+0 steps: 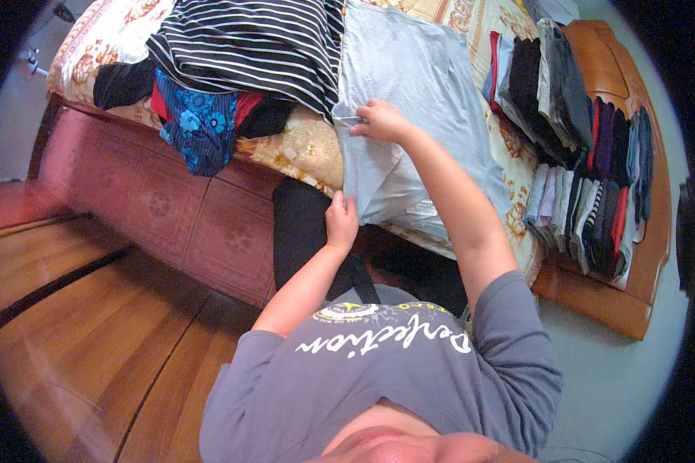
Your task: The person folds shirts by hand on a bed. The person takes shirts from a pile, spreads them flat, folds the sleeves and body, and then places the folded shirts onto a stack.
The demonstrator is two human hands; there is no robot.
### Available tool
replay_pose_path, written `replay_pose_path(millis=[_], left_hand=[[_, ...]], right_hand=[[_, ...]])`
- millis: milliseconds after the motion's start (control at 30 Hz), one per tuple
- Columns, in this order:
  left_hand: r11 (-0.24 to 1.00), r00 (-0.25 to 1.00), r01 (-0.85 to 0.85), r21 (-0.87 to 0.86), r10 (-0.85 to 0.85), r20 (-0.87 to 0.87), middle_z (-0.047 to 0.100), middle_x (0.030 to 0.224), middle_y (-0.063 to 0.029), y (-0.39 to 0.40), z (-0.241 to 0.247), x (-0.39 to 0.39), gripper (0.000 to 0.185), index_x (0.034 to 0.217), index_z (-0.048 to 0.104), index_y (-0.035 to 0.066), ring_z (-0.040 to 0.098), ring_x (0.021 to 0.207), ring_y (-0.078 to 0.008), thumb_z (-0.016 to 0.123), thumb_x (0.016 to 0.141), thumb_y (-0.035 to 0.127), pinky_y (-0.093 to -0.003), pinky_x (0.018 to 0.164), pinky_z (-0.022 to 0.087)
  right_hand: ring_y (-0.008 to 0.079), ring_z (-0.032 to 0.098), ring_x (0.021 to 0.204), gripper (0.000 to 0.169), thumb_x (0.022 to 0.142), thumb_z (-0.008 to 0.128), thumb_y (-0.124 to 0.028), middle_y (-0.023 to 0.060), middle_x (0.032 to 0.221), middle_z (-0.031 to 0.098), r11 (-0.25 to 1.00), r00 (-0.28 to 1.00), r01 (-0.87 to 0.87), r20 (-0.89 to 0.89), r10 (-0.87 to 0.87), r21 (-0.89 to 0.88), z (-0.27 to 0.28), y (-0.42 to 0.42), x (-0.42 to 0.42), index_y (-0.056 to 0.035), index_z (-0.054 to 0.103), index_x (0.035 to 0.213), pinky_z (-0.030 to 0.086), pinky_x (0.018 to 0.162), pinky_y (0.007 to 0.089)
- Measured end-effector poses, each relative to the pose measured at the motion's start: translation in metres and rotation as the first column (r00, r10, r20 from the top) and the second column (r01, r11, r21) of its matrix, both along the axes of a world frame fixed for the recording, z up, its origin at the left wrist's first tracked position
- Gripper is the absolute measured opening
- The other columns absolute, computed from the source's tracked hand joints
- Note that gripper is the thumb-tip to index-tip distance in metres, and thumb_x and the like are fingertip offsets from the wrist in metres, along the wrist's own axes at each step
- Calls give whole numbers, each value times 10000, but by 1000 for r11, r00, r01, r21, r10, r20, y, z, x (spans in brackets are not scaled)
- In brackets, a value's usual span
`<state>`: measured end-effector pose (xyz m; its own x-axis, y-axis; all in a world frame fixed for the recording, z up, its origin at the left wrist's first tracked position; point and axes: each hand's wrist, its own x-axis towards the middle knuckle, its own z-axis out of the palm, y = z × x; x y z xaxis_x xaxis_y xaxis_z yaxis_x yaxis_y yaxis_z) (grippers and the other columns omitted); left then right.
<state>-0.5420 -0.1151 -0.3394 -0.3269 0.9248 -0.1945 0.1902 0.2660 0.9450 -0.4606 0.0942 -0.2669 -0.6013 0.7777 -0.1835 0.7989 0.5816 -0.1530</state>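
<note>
A pale blue-grey fabric garment (417,69) is spread over the near side of the bed, its lower part hanging towards me. My left hand (341,223) pinches its lower left corner, just beyond the bed's edge. Farther up, my right hand (379,121) grips a fold along the same left edge between thumb and fingers. Under the garment, near its lower right, a little of another light cloth with a printed patch (421,207) shows. Directly left of it lies a black-and-white striped garment (249,46), partly touching its edge.
Below the striped garment, a blue floral cloth (194,124) hangs over the edge of the bed (301,139). Rows of folded clothes (579,214) and a thicker folded stack (547,92) stand at the right, by the wooden bed end (625,295). A wooden cabinet surface (92,347) lies left.
</note>
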Motion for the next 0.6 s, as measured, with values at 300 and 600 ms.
replay_pose_path(millis=[300, 600], left_hand=[[999, 1000, 15, -29, -15, 6, 566, 801, -251, 1, -1, 3, 215, 926, 469, -10, 552, 797, -413, 504, 764, 127, -427, 675, 436], [1000, 1000, 14, 9, -14, 24, 554, 757, -260, 1, 0, 5, 180, 866, 436, -4, 542, 750, -428, 481, 758, 134, -463, 644, 417]], right_hand=[[204, 571, 671, 513, 745, 570, -505, 124, 701, 607, 815, 870, 208, -279, -407, -541, -11, 7, 26, 4, 628, 772, 441, 632, 349], [325, 602, 819, 553, 708, 607, -472, 210, 928, 606, 895, 974, 163, -75, -212, -414, 8, -12, 43, 8, 590, 982, 465, 714, 406]])
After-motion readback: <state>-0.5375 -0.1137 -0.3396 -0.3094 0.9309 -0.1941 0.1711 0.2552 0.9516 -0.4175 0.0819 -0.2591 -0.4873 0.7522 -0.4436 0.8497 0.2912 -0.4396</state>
